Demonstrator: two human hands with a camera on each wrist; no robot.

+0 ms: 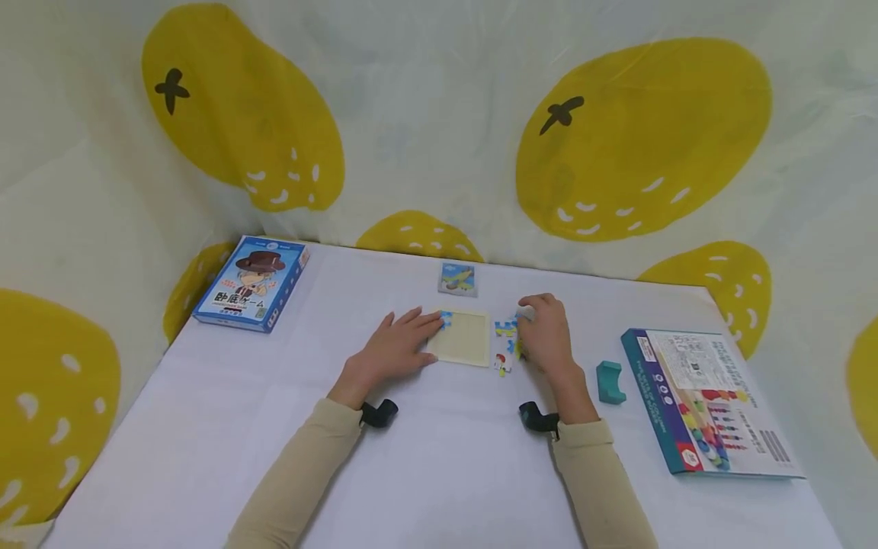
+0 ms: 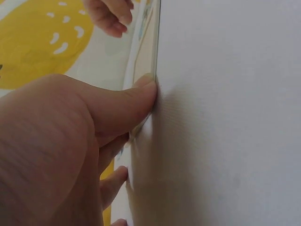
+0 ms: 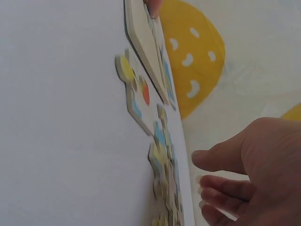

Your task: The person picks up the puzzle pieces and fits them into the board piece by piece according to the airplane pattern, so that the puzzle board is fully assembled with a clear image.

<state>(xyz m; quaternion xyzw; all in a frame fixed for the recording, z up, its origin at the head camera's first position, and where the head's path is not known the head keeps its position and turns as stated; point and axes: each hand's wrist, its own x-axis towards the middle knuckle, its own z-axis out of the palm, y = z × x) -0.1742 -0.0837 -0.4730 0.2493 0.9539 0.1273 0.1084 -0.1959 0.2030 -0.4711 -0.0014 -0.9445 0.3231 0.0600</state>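
My left hand (image 1: 396,347) rests at the left side of a shallow square wooden puzzle tray (image 1: 469,361), fingers spread. Its thumb touches the tray's near edge in the left wrist view. A blue puzzle piece (image 1: 447,319) lies in the tray's far left corner, by my index fingertip. My right hand (image 1: 546,333) hovers over loose puzzle pieces (image 1: 505,329) right of the tray. In the right wrist view its thumb and fingers stand apart, with nothing seen between them. A piece with a red patch (image 3: 141,96) lies flat beside the tray. The right hand partly hides other pieces.
A small picture card with a plane (image 1: 458,280) lies behind the tray. At the back left is a blue game box (image 1: 251,284). A teal block (image 1: 610,382) and a large flat box (image 1: 713,404) lie to the right. A fruit-patterned cloth hangs behind the table.
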